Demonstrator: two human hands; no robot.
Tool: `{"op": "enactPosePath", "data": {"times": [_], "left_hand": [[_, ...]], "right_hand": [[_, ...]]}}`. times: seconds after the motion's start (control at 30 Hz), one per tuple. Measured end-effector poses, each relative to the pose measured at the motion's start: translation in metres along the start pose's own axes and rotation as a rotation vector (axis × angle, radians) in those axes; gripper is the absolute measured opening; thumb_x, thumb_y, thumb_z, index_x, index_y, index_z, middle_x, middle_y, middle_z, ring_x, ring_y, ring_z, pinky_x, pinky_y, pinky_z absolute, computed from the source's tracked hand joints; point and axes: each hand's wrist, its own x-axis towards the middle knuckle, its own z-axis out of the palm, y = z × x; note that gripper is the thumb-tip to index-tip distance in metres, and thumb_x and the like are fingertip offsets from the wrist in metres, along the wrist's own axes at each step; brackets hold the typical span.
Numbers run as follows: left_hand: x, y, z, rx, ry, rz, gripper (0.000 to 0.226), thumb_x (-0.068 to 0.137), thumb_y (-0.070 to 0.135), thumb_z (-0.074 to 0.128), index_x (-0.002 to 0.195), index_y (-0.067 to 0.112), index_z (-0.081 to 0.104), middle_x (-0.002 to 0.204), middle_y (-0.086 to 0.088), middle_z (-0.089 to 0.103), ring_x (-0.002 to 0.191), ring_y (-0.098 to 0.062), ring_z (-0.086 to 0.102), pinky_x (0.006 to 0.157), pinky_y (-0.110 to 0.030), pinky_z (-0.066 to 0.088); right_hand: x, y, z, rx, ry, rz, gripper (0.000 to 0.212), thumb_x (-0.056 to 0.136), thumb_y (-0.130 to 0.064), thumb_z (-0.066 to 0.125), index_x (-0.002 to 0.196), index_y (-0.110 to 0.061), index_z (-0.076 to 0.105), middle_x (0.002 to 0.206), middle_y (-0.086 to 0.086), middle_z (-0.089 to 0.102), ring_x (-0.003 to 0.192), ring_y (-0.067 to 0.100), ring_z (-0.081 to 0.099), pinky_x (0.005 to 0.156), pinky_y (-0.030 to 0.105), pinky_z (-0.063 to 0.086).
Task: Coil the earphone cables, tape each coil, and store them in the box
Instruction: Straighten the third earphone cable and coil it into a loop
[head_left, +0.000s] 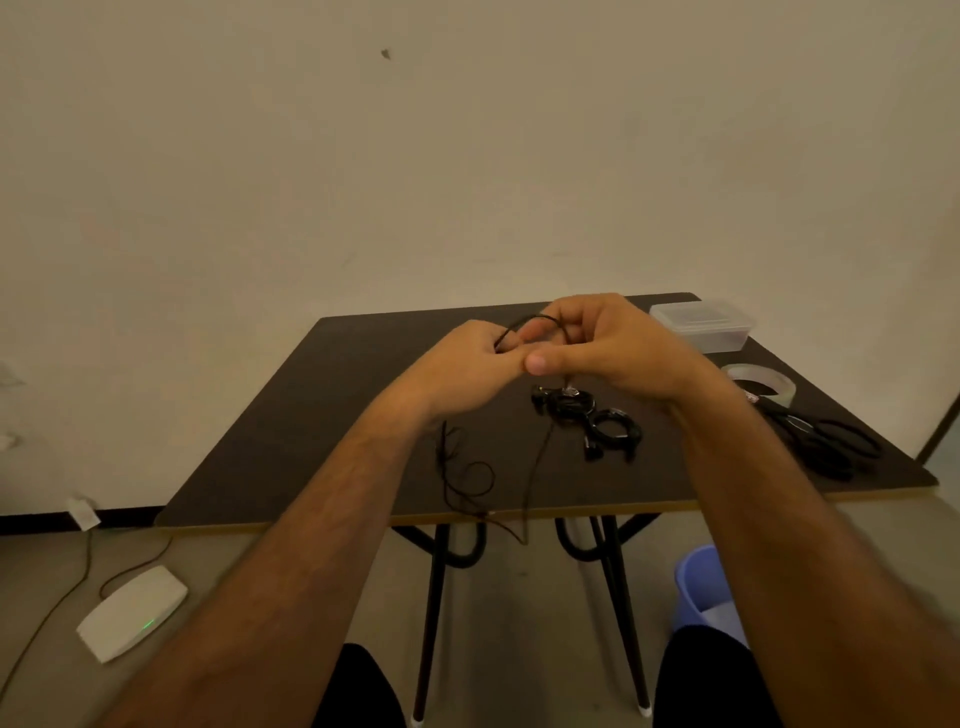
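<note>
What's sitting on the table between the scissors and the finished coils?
Nothing in the head view: bare dark table separates the scissors from the taped coils; the right forearm crosses above that stretch.

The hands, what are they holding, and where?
Both the left hand and right hand pinch a thin black earphone cable at its looped upper part; the rest dangles.

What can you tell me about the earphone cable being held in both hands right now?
The cable is thin, black and flexible. A short arc of it loops above and between the left hand and right hand, both pinching it over the table. From the hands, loose strands hang down; one tangle with a loop lies on the tabletop below the left wrist, and a strand dangles past the table's near edge. Its earbuds and plug cannot be made out.
</note>
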Motion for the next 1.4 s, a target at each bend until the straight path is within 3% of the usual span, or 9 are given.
{"op": "enactPosePath", "data": {"times": [0.17,0.33,0.47,0.63,0.8,0.93,1.07,1.17,1.4], "left_hand": [[-0.020,-0.024,-0.010,-0.297,-0.120,-0.015,0.035,0.090,0.048,0.056,0.080,0.015,0.057,0.057,0.010,0.036,0.048,-0.007,0.025,0.043,-0.018,0.022],[-0.025,-0.047,-0.005,-0.393,-0.082,-0.022,0.031,0.103,0.032,0.042,0.087,0.015,0.062,0.057,0.010,0.036,0.048,-0.007,0.026,0.044,-0.019,0.023],[-0.014,-0.031,0.007,-0.274,-0.026,0.044,0.031,0.103,0.031,0.046,0.086,0.016,0.067,0.055,0.014,0.043,0.048,-0.005,0.034,0.049,-0.018,0.030],[0.000,-0.013,0.012,-0.083,-0.062,0.192,0.034,0.101,0.035,0.051,0.087,0.012,0.072,0.078,-0.006,0.070,0.073,-0.028,0.064,0.073,-0.045,0.053],[-0.013,-0.029,0.008,-0.215,-0.139,0.079,0.043,0.102,0.041,0.043,0.098,0.003,0.064,0.062,0.004,0.041,0.050,-0.009,0.033,0.047,-0.019,0.029],[-0.023,-0.047,0.012,-0.398,-0.224,-0.064,0.037,0.104,0.038,0.038,0.095,0.013,0.064,0.061,0.006,0.036,0.050,-0.009,0.025,0.043,-0.019,0.023],[-0.023,-0.047,0.018,-0.574,-0.194,-0.114,0.034,0.105,0.034,0.037,0.085,0.016,0.057,0.060,0.006,0.032,0.047,-0.008,0.021,0.041,-0.020,0.017],[-0.023,-0.042,0.024,-0.664,-0.181,-0.108,0.033,0.105,0.034,0.037,0.083,0.018,0.056,0.058,0.006,0.029,0.047,-0.008,0.018,0.043,-0.022,0.013],[-0.029,-0.046,0.039,-0.822,-0.248,-0.206,0.040,0.102,0.044,0.036,0.095,0.013,0.061,0.062,0.006,0.029,0.051,-0.010,0.019,0.049,-0.026,0.014]], "right_hand": [[-0.003,0.012,-0.013,0.159,0.089,-0.105,0.009,0.082,-0.032,0.071,0.079,-0.025,0.077,0.059,0.002,0.062,0.065,0.021,0.065,0.079,0.046,0.054],[-0.003,0.031,-0.028,0.209,0.216,-0.051,0.009,0.091,-0.021,0.064,0.097,-0.020,0.071,0.089,0.002,0.073,0.084,0.019,0.069,0.079,0.039,0.055],[-0.002,0.033,-0.020,-0.283,0.019,0.124,0.076,0.086,-0.014,0.070,0.149,-0.030,0.030,0.140,0.000,0.050,0.130,0.010,0.048,0.107,0.035,0.042],[0.002,0.019,0.005,-0.163,-0.171,-0.028,0.062,0.085,-0.021,0.075,0.140,-0.017,0.047,0.101,0.005,0.070,0.086,0.015,0.069,0.079,0.030,0.055],[-0.005,0.016,-0.006,-0.303,-0.024,-0.062,0.017,0.085,-0.034,0.072,0.097,-0.021,0.074,0.078,0.012,0.072,0.075,0.032,0.067,0.070,0.042,0.056],[-0.008,0.023,-0.015,-0.336,0.258,-0.078,0.013,0.095,-0.023,0.062,0.085,-0.018,0.068,0.063,-0.005,0.062,0.057,0.007,0.056,0.062,0.021,0.049],[-0.005,0.035,-0.015,-0.008,0.102,0.121,0.011,0.098,-0.019,0.055,0.107,-0.012,0.057,0.087,0.011,0.070,0.063,0.017,0.068,0.070,0.034,0.056],[-0.003,0.040,-0.006,0.134,-0.137,0.123,0.042,0.092,-0.031,0.061,0.128,-0.012,0.052,0.095,0.017,0.067,0.061,0.020,0.060,0.068,0.034,0.056],[0.006,0.031,0.000,-0.002,-0.018,-0.056,0.019,0.092,-0.012,0.064,0.097,0.005,0.068,0.074,0.032,0.054,0.059,0.027,0.045,0.052,0.026,0.043]]}}
